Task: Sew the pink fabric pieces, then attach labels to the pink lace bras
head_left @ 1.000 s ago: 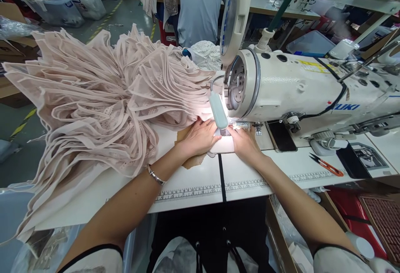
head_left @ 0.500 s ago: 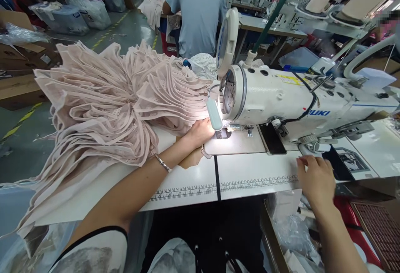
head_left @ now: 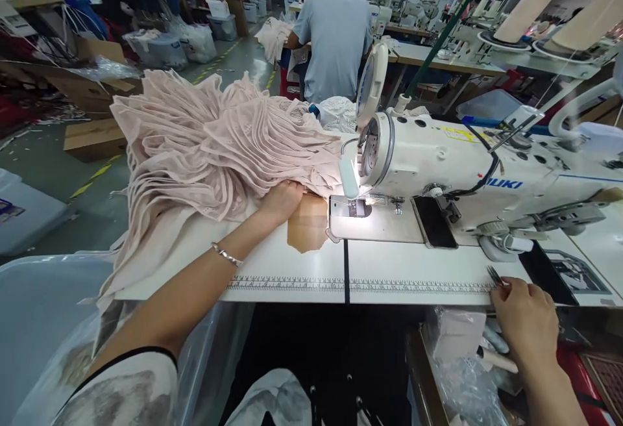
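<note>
While the pile of pale pink fabric (head_left: 219, 147) keeps its place on the white table (head_left: 272, 265), at 10 o'clock from the centre of the head view, we record both hands in new positions. Half a second ago we had the left hand (head_left: 283, 200) beside the presser foot (head_left: 352, 208); now we find it at 9 o'clock, near the centre, against the pile's lower edge. Its fingers are bent and close together, the tips at the cloth; whether they pinch a fold we cannot tell. The tan patch (head_left: 307, 225) at 6 o'clock, partly covered then, now shows almost whole.

We see the right hand (head_left: 528, 315) at 4 o'clock, over the table's front edge. Its fingers are closed around the thread snips (head_left: 495, 275), blades pointing out between 10 and 11 o'clock, handle hidden in the grasp. One second ago we saw them lying on the table, orange handle visible, with both hands at the presser foot.

Farther out, between 2 and 3 o'clock, we have the sewing machine (head_left: 418, 147), with a dark phone (head_left: 435, 221) below it. At 12 o'clock we note a person in a light blue shirt (head_left: 335, 49), back turned to us.
</note>
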`<move>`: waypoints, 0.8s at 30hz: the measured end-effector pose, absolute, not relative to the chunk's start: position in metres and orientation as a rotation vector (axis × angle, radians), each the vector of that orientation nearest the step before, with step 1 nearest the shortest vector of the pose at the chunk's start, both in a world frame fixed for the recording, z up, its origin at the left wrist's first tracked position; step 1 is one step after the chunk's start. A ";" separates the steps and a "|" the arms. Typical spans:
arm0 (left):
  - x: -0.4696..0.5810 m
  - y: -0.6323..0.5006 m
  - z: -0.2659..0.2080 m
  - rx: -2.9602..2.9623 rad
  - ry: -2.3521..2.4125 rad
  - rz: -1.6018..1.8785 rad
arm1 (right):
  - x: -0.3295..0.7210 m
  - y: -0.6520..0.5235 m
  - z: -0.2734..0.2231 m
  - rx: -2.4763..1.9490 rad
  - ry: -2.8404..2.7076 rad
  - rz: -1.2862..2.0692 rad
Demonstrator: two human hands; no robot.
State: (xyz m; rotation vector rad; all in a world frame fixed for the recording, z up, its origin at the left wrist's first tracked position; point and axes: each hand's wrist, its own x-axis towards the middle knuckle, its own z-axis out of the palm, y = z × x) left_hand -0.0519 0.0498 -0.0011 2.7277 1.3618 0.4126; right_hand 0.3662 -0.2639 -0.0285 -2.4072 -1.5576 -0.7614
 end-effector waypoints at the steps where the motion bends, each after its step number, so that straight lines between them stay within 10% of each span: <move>1: -0.055 0.043 0.003 2.714 1.390 0.390 | 0.365 -0.265 -0.028 -2.401 -1.505 -0.762; 24: -0.066 -0.028 0.013 1.838 1.004 0.508 | 0.107 -0.096 -0.009 -2.045 -1.970 0.044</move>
